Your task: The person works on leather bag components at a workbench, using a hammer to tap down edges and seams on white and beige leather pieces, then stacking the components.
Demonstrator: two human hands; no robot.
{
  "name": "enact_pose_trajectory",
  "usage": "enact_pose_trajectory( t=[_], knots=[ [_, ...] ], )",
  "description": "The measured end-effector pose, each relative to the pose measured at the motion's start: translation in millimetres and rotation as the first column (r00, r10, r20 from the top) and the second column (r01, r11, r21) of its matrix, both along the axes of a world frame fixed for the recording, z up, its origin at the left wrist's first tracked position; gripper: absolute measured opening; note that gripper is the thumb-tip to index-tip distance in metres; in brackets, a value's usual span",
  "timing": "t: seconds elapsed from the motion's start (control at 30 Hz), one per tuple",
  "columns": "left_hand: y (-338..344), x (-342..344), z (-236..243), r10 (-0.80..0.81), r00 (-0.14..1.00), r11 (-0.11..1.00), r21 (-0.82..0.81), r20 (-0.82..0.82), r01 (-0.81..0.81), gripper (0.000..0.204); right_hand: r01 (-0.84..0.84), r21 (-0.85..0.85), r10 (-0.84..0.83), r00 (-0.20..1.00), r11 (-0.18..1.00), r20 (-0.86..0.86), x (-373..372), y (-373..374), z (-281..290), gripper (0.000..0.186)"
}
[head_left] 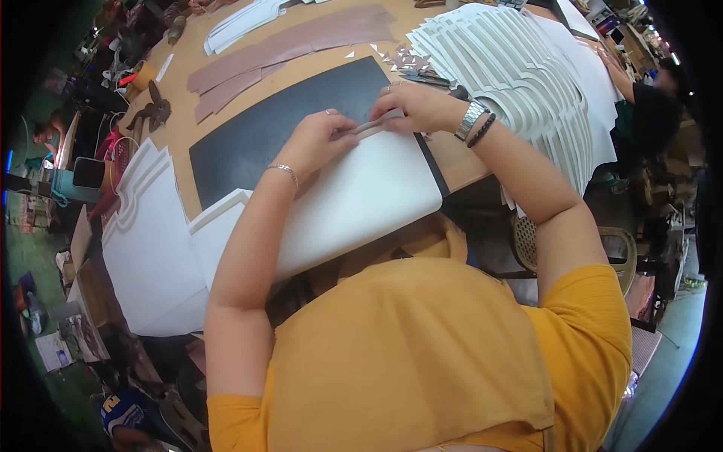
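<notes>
A large white flexible sheet (369,188) lies across a dark board (256,139) and curves down over the table's near edge. Along its far edge runs a narrow greyish-beige folded strip (369,129). My left hand (320,143) pinches this strip, thumb and fingers pressed together. Just to the right, my right hand (418,107) also has its fingers closed on the strip's other end, with the wrist bearing a watch and a dark bracelet. Both hands are close together, and the fingertips partly hide the fold.
White cut panels (147,241) hang over the table's left edge. Overlapping white curved pieces (520,83) spread at the right, near scissors (425,78) and small white scraps (407,59). Mauve strips (294,45) lie at the back. A dark metal tool (157,109) rests at far left.
</notes>
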State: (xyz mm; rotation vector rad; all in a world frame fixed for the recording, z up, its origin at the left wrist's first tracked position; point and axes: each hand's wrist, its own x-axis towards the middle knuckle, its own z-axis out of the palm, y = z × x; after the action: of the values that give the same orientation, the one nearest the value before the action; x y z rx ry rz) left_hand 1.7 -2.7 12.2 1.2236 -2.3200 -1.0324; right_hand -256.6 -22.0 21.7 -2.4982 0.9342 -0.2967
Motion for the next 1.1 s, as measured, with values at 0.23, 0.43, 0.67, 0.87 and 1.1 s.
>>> enact_pose_trajectory(
  t=[0.23,0.43,0.67,0.87,1.1],
  knots=[
    [9,3,-27,-0.119,0.993,0.899,-0.420,0.027,0.119,0.018,-0.185,-0.453,0.107,0.975,0.872,-0.194,-5,12,-6,0.024],
    [20,2,-20,-0.029,0.999,0.920,-0.391,-0.030,0.015,0.015,0.478,-0.377,-0.525,0.851,0.793,-0.026,-44,64,-3,0.038],
    [22,9,-15,0.007,0.999,0.970,-0.243,-0.046,-0.018,0.021,0.699,-0.336,-0.760,0.644,0.631,-0.087,-99,98,-32,0.041],
    [36,15,-11,0.049,0.998,0.921,-0.388,0.037,-0.031,0.020,0.646,0.270,-0.700,0.672,0.714,0.242,-18,97,37,0.031],
    [30,22,-8,0.043,0.999,0.986,-0.161,-0.019,-0.046,0.022,0.492,0.159,-0.499,0.867,0.856,0.001,10,92,34,0.035]
  ],
)
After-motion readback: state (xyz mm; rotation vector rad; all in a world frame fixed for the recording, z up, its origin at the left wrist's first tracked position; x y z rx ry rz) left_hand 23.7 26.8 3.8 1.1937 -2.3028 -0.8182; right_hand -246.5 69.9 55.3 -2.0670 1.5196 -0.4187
